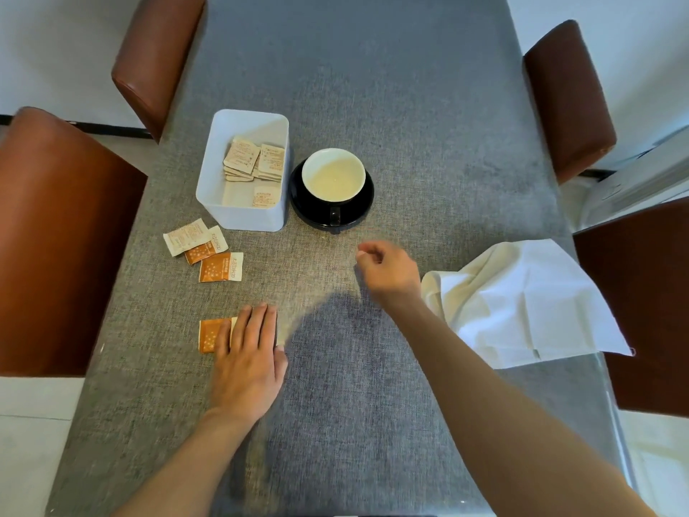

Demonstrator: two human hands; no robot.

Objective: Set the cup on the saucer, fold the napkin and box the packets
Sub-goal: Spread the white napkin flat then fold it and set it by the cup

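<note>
A black cup point(333, 174) with a pale inside stands on a black saucer point(358, 207), its handle toward me. Left of it a white box point(238, 214) holds several beige packets point(253, 160). Three loose packets point(203, 251), orange and white, lie in front of the box. My left hand point(249, 356) lies flat on the table with its fingers over another orange packet point(209, 335). My right hand point(386, 268) hovers in front of the saucer, fingers curled with nothing in them. A crumpled white napkin point(522, 304) lies unfolded beside my right wrist.
The grey cloth-covered table point(354, 87) has brown leather chairs on both sides: two on the left point(63, 236) point(156, 57) and two on the right point(570, 98) point(641, 304). The napkin reaches the table's right edge.
</note>
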